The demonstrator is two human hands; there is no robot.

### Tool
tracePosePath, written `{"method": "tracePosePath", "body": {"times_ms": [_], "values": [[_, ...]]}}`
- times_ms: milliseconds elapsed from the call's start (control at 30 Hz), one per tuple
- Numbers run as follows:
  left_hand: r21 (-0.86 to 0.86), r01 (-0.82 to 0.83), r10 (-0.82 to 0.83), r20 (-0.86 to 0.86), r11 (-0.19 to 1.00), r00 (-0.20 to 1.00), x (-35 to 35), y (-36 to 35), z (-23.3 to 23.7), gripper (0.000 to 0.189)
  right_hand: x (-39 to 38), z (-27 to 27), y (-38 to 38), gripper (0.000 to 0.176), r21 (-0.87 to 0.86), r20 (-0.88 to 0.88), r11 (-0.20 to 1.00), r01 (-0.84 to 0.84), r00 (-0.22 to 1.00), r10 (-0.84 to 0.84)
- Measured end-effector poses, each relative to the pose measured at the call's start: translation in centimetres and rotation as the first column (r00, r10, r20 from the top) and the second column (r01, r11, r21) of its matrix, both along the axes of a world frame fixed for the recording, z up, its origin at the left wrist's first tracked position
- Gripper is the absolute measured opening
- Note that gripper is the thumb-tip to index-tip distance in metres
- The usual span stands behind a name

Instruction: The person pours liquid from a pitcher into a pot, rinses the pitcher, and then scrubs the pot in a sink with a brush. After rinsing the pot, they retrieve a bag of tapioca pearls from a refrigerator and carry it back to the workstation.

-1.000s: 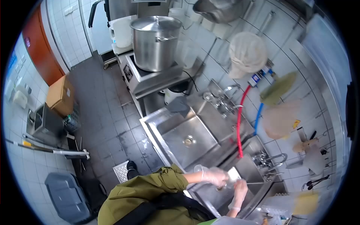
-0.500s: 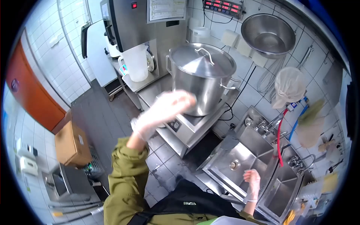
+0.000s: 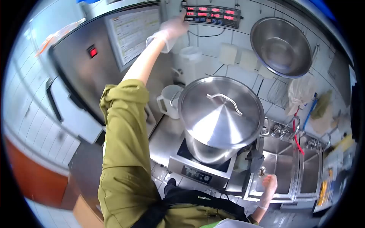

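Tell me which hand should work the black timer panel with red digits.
Left. The gloved left hand is up at the black red-digit timer panel; the gloved right hand is low by the stainless steel sink.

Timer panel [image 3: 213, 15]: long black horizontal bar, row of lit red digit displays, small buttons beneath; mounted high on the white tiled wall [image 3: 232, 40].

Head view, high, facing down, wide fisheye
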State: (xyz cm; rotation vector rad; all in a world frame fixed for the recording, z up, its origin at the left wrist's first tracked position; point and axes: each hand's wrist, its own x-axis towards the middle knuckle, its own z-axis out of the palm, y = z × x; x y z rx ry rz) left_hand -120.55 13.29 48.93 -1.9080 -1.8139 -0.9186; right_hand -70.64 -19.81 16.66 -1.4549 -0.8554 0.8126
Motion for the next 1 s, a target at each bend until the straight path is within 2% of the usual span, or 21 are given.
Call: {"method": "tracePosePath", "body": {"times_ms": [33, 67, 100, 133, 200, 267, 333, 400, 500, 533, 567, 633, 700, 733, 767, 833, 867, 900, 933, 967, 1000], "values": [[0.017, -0.012, 0.012, -0.018, 1.0, 1.0, 0.1, 2.3, 0.4, 0.064, -1.0, 0.2, -1.2, 0.024, 0.004, 0.025, 0.994, 0.114, 0.993, -0.114], [-0.059, -0.005, 0.006, 0.017, 0.998, 1.0, 0.0, 4.1, 0.7, 0.067, -2.2, 1.0, -3.0, 0.025, -0.025, 0.095, 0.982, 0.185, 0.979, -0.182], [-0.143, 0.069, -0.058, 0.079, 0.987, 0.995, -1.4, 9.3, 0.7, 0.065, -3.3, 0.8, -5.2, 0.026, 0.024, 0.138, 0.971, 0.239, 0.961, -0.24], [-0.092, 0.076, -0.07, 0.067, 0.993, 0.995, -1.3, 10.8, 0.4, 0.065, -4.2, 0.2, -7.4, 0.026, -0.045, 0.185, 0.917, 0.397, 0.905, -0.383], [-0.041, 0.111, -0.108, 0.069, 0.993, 0.992, -1.0, 13.8, 0.7, 0.064, -6.1, -1.7, -11.6, 0.027, -0.13, -0.007, 0.824, 0.551, 0.831, -0.557], [-0.048, 0.165, -0.159, 0.106, 0.985, 0.982, -0.8, 17.2, 0.7, 0.063, -11.0, 0.1, -13.7, 0.027, -0.191, -0.027, 0.736, 0.65, 0.746, -0.666], [-0.031, 0.122, -0.119, 0.098, 0.992, 0.988, -0.3, 19.2, 0.5, 0.064, -14.3, 0.7, -15.4, 0.027, -0.225, -0.034, 0.661, 0.716, 0.672, -0.74], [0.006, 0.112, -0.112, 0.127, 0.994, 0.986, 0.3, 19.7, 0.5, 0.064, -15.6, 0.4, -16.2, 0.026, -0.245, -0.07, 0.643, 0.726, 0.648, -0.759], [-0.081, 0.169, -0.153, 0.177, 0.982, 0.972, 0.1, 20.1, 0.3, 0.069, -16.7, -0.8, -16.3, 0.023, -0.188, -0.14, 0.663, 0.724, 0.649, -0.748], [-0.131, 0.183, -0.16, 0.17, 0.974, 0.972, 0.3, 18.9, 0.7, 0.074, -17.2, -0.5, -16.0, 0.025, -0.147, -0.149, 0.711, 0.688, 0.695, -0.704], [-0.078, 0.089, -0.078, 0.133, 0.993, 0.988, 0.6, 19.3, 0.5, 0.061, -17.8, -0.4, -15.8, 0.026, -0.107, -0.163, 0.752, 0.65, 0.735, -0.658], [-0.132, 0.152, -0.114, 0.263, 0.979, 0.958, -0.2, 22.0, 1.6, 0.064, -19.0, 0.2, -15.7, 0.026, -0.098, -0.172, 0.771, 0.629, 0.753, -0.636], [-0.065, 0.111, -0.093, 0.237, 0.992, 0.967, 1.9, 13.5, 3.2, 0.041, -19.1, -0.8, -16.8, 0.027, -0.069, -0.168, 0.784, 0.617, 0.767, -0.619], [-0.031, 0.097, -0.088, 0.223, 0.995, 0.971, 3.1, 10.2, 3.9, 0.037, -19.3, -1.1, -17.1, 0.027, -0.071, -0.176, 0.8, 0.595, 0.782, -0.598], [-0.002, 0.337, -0.336, 0.066, 0.941, 0.939, 3.5, 10.7, 4.0, 0.037, -19.4, -1.2, -17.5, 0.027, -0.075, -0.181, 0.815, 0.574, 0.796, -0.577], [0.035, 0.533, -0.532, -0.045, 0.845, 0.846, 7.1, 2.8, 2.6, 0.031, -19.1, -1.9, -17.8, 0.026, -0.107, -0.207, 0.802, 0.588, 0.776, -0.596], [-0.156, 0.662, -0.674, -0.037, 0.733, 0.738, 8.8, 1.7, 0.9, 0.034, -19.2, -1.9, -17.6, 0.026, -0.113, -0.22, 0.796, 0.595, 0.766, -0.604], [-0.339, 0.743, -0.789, 0.007, 0.576, 0.615, 10.6, 0.8, -1.4, 0.045, -19.1, -2.1, -17.3, 0.025, -0.096, -0.27, 0.803, 0.588, 0.761, -0.59], [-0.408, 0.755, -0.816, 0.037, 0.514, 0.576, 12.5, -3.2, -4.1, 0.036, -19.3, -1.5, -16.9, 0.025, -0.087, -0.279, 0.817, 0.57, 0.774, -0.569], [-0.561, 0.774, -0.922, 0.048, 0.293, 0.383, 13.2, -5.5, -6.1, 0.038, -19.6, -1.0, -16.3, 0.025, -0.076, -0.287, 0.832, 0.55, 0.787, -0.546], [-0.675, 0.656, -0.908, -0.048, 0.337, 0.417, 14.2, -8.2, -7.3, 0.037, -19.8, -0.6, -15.8, 0.025, -0.067, -0.27, 0.847, 0.527, 0.808, -0.524]]}}
